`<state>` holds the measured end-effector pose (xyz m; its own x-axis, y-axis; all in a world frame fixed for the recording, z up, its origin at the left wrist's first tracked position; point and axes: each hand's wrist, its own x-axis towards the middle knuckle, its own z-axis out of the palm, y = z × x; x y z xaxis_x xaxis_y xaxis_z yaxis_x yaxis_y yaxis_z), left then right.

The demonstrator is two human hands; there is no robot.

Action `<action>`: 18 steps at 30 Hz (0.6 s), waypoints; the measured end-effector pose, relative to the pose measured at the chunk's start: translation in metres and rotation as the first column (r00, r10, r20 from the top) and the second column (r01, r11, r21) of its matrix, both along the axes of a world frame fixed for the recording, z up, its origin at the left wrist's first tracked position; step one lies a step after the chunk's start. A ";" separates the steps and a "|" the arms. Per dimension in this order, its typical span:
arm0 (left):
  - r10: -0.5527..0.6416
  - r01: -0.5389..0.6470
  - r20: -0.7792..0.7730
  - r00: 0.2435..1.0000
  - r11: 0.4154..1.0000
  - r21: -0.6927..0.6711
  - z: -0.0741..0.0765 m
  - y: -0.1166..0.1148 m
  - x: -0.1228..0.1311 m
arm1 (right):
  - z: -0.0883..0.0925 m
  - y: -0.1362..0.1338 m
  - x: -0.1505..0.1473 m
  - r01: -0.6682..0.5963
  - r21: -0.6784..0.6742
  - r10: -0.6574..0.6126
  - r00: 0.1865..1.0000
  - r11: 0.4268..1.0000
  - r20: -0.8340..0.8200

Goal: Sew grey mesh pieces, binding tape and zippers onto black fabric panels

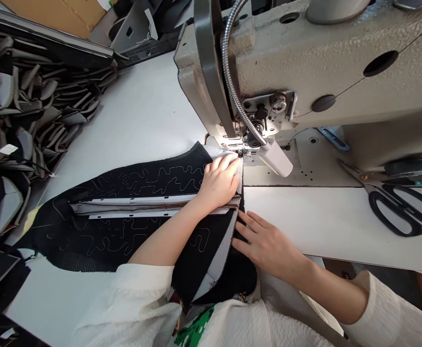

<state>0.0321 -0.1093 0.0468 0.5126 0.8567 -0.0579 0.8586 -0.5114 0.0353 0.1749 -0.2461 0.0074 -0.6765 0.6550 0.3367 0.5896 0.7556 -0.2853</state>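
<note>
Head view: left hand (220, 180) presses flat on black quilted fabric (131, 212) beside the needle, right hand (265, 243) flat, fingers spread, at its edge.

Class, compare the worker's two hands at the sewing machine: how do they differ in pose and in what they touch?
The left hand lies palm down on the black quilted fabric, fingertips close to the presser foot; the right hand sits nearer the body, at the fabric's edge. The left hand's fingers are curled together; the right hand's are spread. Both press flat and grip nothing.
</note>
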 end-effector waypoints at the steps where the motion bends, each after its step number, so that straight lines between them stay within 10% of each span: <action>1: 0.000 0.000 0.004 1.000 1.000 0.010 -0.001 0.000 0.000 | -0.001 -0.001 0.000 0.009 -0.003 -0.009 1.000 1.000 0.007; 10: -0.008 0.006 0.033 0.999 0.999 0.049 -0.002 -0.005 -0.003 | 0.000 -0.015 -0.007 0.052 0.026 -0.055 0.987 0.998 0.153; 18: -0.146 0.145 0.059 0.987 0.989 0.026 0.011 -0.040 -0.055 | 0.000 -0.024 -0.009 0.031 0.004 -0.032 0.986 1.000 0.161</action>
